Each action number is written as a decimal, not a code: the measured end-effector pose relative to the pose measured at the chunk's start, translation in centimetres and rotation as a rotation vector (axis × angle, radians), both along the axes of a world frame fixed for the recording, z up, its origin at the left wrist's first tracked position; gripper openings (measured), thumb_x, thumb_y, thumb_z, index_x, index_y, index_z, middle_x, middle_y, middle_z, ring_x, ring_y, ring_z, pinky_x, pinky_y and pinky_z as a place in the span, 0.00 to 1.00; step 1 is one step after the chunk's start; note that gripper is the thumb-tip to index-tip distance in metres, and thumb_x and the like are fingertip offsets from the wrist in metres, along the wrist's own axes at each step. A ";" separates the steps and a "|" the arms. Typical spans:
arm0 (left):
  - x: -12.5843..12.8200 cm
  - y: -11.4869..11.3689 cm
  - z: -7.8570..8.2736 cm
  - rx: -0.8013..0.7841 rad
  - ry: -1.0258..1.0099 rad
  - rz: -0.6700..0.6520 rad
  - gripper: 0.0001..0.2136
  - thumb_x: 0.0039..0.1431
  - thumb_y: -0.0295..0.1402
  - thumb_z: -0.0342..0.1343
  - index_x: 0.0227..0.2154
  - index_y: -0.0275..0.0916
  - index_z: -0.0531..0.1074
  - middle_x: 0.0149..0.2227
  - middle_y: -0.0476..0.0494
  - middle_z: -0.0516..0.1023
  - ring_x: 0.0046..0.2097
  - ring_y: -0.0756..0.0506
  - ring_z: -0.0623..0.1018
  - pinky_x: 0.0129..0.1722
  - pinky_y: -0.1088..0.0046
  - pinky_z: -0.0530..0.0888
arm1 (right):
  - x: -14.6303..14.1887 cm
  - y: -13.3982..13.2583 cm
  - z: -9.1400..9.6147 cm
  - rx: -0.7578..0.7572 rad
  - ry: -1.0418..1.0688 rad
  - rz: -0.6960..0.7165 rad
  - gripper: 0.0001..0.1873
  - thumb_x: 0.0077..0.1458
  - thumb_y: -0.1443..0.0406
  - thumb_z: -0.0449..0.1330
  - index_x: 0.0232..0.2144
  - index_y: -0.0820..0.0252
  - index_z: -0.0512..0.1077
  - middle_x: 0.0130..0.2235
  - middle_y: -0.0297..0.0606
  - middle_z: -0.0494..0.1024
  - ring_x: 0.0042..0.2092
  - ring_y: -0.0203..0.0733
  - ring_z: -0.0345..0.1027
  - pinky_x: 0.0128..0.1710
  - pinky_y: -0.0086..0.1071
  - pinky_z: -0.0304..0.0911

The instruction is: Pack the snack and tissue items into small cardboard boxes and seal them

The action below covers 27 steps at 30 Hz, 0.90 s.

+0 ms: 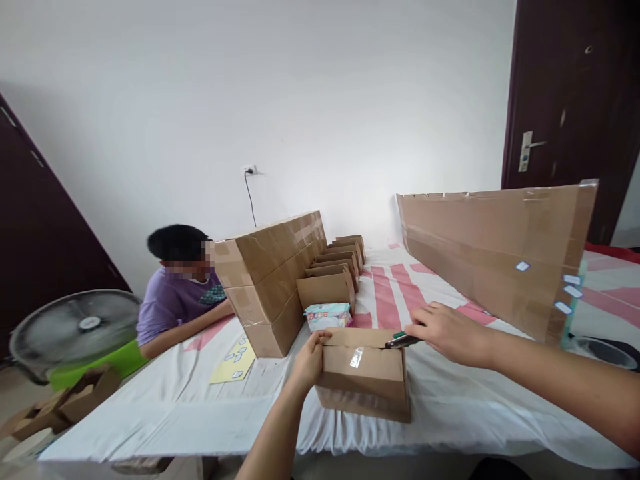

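A small cardboard box [363,390] stands near the front edge of the cloth-covered table, with a shiny strip of tape [357,357] on its top. My left hand [309,360] grips the box at its upper left corner, fingers over the raised flap [357,337]. In my right hand [440,330] is a dark box cutter [401,341] with a bit of green; its tip meets the seam by the box's upper right corner. Just behind the box lies a light blue and pink soft pack [327,315], its lower part hidden by the flap.
Stacked taped cartons [273,287] form a wall on the left, beside a row of open cardboard boxes [327,288]. A tall cardboard panel [480,260] stands on the right. Across the table's left side, a person in purple [173,307] leans near a yellow sheet [234,363]. A fan [80,327] stands farther left.
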State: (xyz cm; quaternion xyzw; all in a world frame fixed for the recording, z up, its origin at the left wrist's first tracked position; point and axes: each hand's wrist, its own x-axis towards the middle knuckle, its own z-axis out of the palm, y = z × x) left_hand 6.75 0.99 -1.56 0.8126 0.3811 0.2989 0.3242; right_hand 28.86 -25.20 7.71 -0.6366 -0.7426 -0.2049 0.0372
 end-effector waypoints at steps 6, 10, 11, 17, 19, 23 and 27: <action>0.0 -0.4 0.2 -0.025 0.018 -0.006 0.14 0.58 0.34 0.42 0.39 0.44 0.72 0.40 0.46 0.79 0.43 0.42 0.77 0.44 0.66 0.71 | 4.9 -5.1 -5.6 -0.002 0.276 -0.294 0.22 0.47 0.75 0.51 0.45 0.56 0.69 0.43 0.43 0.71 0.42 0.49 0.68 0.38 0.39 0.61; -0.2 -0.8 0.7 -0.024 0.001 -0.034 0.16 0.60 0.41 0.40 0.38 0.44 0.72 0.42 0.47 0.79 0.46 0.41 0.77 0.45 0.66 0.71 | 7.0 -6.6 -12.0 -0.106 0.416 -0.420 0.20 0.46 0.75 0.51 0.41 0.57 0.70 0.43 0.44 0.72 0.42 0.50 0.70 0.41 0.40 0.64; -0.3 -0.9 0.8 -0.025 -0.003 -0.046 0.17 0.61 0.44 0.39 0.38 0.44 0.72 0.42 0.47 0.79 0.47 0.41 0.76 0.46 0.66 0.70 | 7.2 -6.7 -13.3 -0.130 0.432 -0.450 0.19 0.46 0.75 0.51 0.41 0.58 0.71 0.42 0.45 0.73 0.42 0.50 0.70 0.41 0.41 0.64; -0.5 -1.3 1.1 -0.052 0.000 -0.094 0.18 0.57 0.50 0.45 0.39 0.43 0.70 0.41 0.45 0.79 0.46 0.40 0.77 0.46 0.66 0.70 | 6.1 -4.3 -12.2 -0.139 0.503 -0.475 0.17 0.48 0.71 0.54 0.42 0.61 0.73 0.45 0.49 0.76 0.49 0.55 0.69 0.49 0.45 0.62; -0.5 -1.4 1.2 -0.064 0.001 -0.098 0.18 0.57 0.50 0.46 0.39 0.43 0.70 0.41 0.45 0.79 0.46 0.40 0.77 0.47 0.66 0.70 | 4.4 -2.5 -9.2 -0.021 0.623 -0.387 0.18 0.53 0.68 0.52 0.46 0.60 0.70 0.46 0.47 0.76 0.49 0.50 0.69 0.50 0.42 0.63; -0.5 -1.5 1.3 -0.087 -0.005 -0.095 0.18 0.59 0.50 0.43 0.39 0.44 0.70 0.43 0.46 0.79 0.50 0.40 0.75 0.51 0.65 0.68 | -0.3 1.4 -4.1 0.104 0.785 -0.159 0.18 0.56 0.67 0.50 0.49 0.58 0.67 0.43 0.43 0.77 0.45 0.45 0.71 0.46 0.38 0.65; -0.8 -1.4 1.6 -0.151 -0.012 -0.095 0.22 0.61 0.52 0.39 0.42 0.44 0.71 0.49 0.45 0.77 0.54 0.39 0.72 0.55 0.62 0.65 | -4.1 5.3 -2.5 -0.038 0.746 -0.068 0.18 0.53 0.70 0.54 0.47 0.59 0.69 0.41 0.41 0.78 0.44 0.45 0.70 0.44 0.36 0.64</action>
